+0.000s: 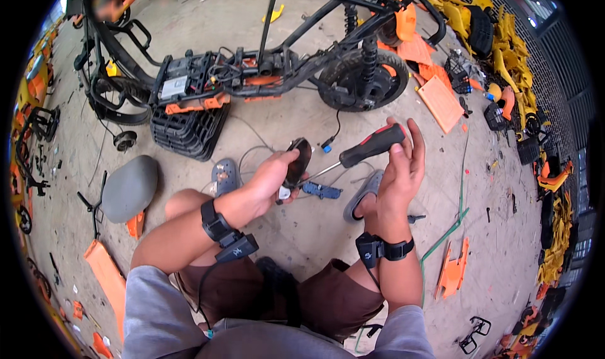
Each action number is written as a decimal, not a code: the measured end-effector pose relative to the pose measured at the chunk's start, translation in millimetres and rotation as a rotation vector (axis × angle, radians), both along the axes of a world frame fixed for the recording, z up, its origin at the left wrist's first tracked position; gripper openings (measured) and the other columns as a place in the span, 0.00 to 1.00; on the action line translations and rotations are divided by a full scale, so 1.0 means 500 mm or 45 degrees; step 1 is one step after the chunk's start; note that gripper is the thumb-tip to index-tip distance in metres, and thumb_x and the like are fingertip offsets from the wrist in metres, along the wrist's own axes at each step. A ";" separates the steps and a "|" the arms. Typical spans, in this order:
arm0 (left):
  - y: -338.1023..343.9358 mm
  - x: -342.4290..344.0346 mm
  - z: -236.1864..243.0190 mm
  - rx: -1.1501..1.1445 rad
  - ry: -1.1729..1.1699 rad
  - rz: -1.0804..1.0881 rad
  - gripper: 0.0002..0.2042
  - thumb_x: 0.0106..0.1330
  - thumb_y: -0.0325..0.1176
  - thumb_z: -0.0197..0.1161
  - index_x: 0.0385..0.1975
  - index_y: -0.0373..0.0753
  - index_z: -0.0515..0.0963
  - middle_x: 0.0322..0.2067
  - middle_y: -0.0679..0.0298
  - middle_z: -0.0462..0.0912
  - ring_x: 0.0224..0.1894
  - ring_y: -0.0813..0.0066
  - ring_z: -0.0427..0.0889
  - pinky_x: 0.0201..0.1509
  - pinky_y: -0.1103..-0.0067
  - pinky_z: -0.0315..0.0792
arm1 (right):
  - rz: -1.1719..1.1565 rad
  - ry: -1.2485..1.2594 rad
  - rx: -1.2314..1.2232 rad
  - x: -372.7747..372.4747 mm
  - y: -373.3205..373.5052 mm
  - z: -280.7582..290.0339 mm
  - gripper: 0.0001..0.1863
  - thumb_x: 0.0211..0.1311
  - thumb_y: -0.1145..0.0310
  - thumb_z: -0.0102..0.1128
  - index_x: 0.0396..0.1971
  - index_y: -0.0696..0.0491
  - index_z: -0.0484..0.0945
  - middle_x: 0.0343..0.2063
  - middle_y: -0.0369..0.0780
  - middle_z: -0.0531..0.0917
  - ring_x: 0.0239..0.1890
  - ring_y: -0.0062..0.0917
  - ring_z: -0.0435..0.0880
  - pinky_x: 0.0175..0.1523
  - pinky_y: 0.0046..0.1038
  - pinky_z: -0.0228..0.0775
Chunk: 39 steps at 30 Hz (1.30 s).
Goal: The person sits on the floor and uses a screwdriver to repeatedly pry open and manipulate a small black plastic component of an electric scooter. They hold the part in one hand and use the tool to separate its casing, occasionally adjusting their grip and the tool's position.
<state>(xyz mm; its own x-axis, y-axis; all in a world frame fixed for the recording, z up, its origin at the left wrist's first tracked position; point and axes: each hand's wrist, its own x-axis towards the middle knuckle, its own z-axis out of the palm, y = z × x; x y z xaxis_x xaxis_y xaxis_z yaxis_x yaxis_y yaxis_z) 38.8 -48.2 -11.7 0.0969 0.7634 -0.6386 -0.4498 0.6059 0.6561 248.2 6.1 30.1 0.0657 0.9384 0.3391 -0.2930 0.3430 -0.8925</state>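
My left hand (270, 177) is closed around a dark, rounded part (300, 160) with a glossy face, seemingly a lamp or reflector, though its kind is not clear. A small white piece (284, 193) shows under those fingers, and a thin cable runs beside it. In my right hand (403, 173) is a screwdriver (377, 143) with a black and red handle, held between thumb and fingers. Its metal shank slants down-left toward the dark part; whether the tip touches it is hidden. Below, a dark blue elongated piece (321, 190) lies on the floor between my feet.
Ahead stands a stripped scooter frame (287, 75) with a rear wheel (365, 79) and a black crate (189, 129). A grey seat (130, 189) lies at left. Orange panels (441, 104) and a green strap (444, 236) lie at right, beside piled yellow body parts (507, 50).
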 end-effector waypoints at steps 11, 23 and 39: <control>-0.006 -0.004 0.000 0.022 0.009 -0.023 0.18 0.73 0.47 0.48 0.52 0.41 0.64 0.38 0.58 0.77 0.17 0.75 0.73 0.16 0.78 0.62 | -0.075 -0.123 0.024 -0.007 -0.007 -0.003 0.28 0.64 0.77 0.58 0.64 0.60 0.66 0.48 0.39 0.81 0.48 0.19 0.78 0.57 0.23 0.67; -0.007 -0.007 0.003 -0.002 0.016 0.001 0.18 0.74 0.47 0.48 0.53 0.40 0.65 0.38 0.58 0.78 0.16 0.74 0.73 0.15 0.77 0.62 | -0.077 -0.256 -0.016 0.001 -0.002 -0.013 0.25 0.66 0.73 0.58 0.62 0.61 0.69 0.49 0.41 0.77 0.49 0.21 0.77 0.59 0.27 0.68; -0.014 -0.015 0.021 0.012 -0.003 -0.032 0.17 0.75 0.48 0.46 0.52 0.42 0.67 0.36 0.61 0.80 0.18 0.75 0.73 0.16 0.79 0.65 | -0.003 -0.106 0.028 -0.010 0.002 -0.017 0.26 0.74 0.64 0.46 0.66 0.60 0.64 0.60 0.47 0.74 0.62 0.28 0.72 0.67 0.28 0.59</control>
